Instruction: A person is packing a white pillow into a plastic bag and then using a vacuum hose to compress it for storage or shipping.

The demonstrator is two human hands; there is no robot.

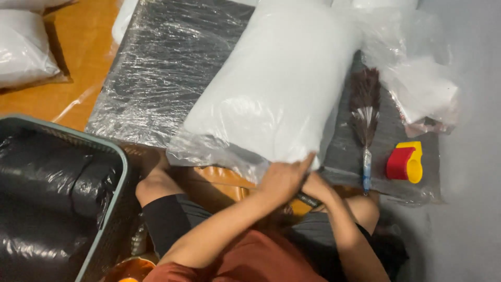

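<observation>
A white pillow (276, 83) lies in a clear plastic bag, on top of a dark slab wrapped in clear film (162, 68). My left hand (282, 179) reaches across my body and pinches the bag's open end at the pillow's near corner. My right hand (316, 187) sits just under and behind it, mostly hidden, with a dark band at the wrist. Whether it holds anything I cannot tell. My knees and orange shirt fill the bottom of the view.
A brown feather duster with a blue handle (365, 115) and a red and yellow tape dispenser (404, 163) lie to the right. Crumpled clear bags (422, 83) sit at the upper right. A grey-green basket (112, 209) with black-wrapped bundles stands at the left. More bagged pillows (23, 47) lie on the orange floor.
</observation>
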